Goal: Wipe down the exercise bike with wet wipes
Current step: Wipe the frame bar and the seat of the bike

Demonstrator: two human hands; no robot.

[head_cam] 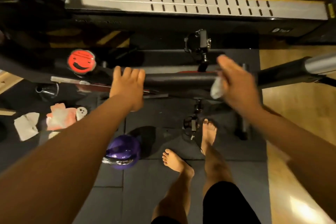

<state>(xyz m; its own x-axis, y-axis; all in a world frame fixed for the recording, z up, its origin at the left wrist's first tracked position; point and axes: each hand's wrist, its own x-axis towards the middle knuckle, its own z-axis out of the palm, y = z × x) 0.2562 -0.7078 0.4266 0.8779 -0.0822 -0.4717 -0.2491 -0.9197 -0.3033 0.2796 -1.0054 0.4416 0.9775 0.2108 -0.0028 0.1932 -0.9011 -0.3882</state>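
I look straight down on the exercise bike's black frame bar (181, 80), which runs left to right. My left hand (127, 82) rests flat on top of the bar, fingers straight. My right hand (236, 82), blurred by motion, holds a crumpled white wet wipe (217, 88) against the bar's near side. A red round knob (81, 62) sits on the frame to the left. A pack of wipes with pink wrapping (61, 117) lies on the floor at the left, beside used white wipes (26, 125).
A purple kettlebell (123, 152) stands on the dark floor mat (163, 178) near my bare feet (176, 162). The bike's pedals (197, 42) stick out on both sides. A treadmill with a silver side rail (181, 3) lies beyond the bike. Wooden floor shows at the right.
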